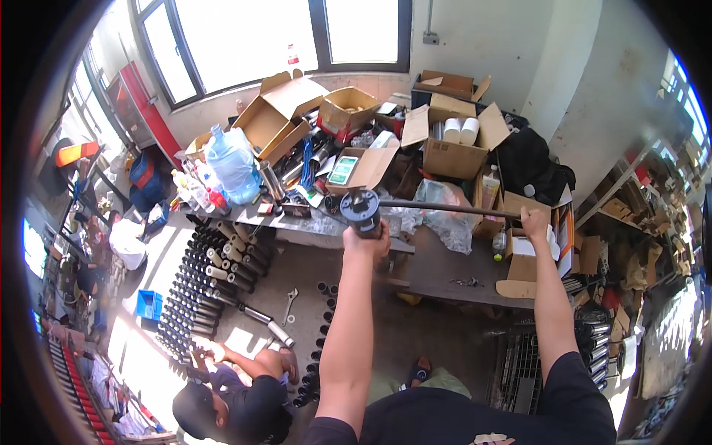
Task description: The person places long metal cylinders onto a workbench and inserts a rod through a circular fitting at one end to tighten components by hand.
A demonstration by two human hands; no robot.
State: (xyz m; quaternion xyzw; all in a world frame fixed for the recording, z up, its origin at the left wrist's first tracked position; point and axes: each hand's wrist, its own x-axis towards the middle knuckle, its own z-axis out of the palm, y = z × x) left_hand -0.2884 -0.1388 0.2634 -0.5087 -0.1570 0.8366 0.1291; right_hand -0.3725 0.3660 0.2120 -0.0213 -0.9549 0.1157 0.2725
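Over the workbench [460, 267], my left hand [371, 239] is wrapped round a dark metal cylinder [361, 213] with a round, grey, flanged end facing up. From a dark fitting on that end, a long dark bar [445, 207] runs out to the right, nearly level. My right hand [534, 221] is closed in a fist on the bar's far right end. Both arms are stretched forward. How the bar joins the cylinder cannot be made out clearly, and my left fingers are partly hidden behind the cylinder.
Open cardboard boxes [452, 152], a blue water jug [230, 167] and plastic bags [445, 211] crowd the bench. At lower left a person [245, 408] crouches beside rows of dark tubes [189, 289]. A wrench [290, 302] and a blue bin [149, 304] lie on the floor.
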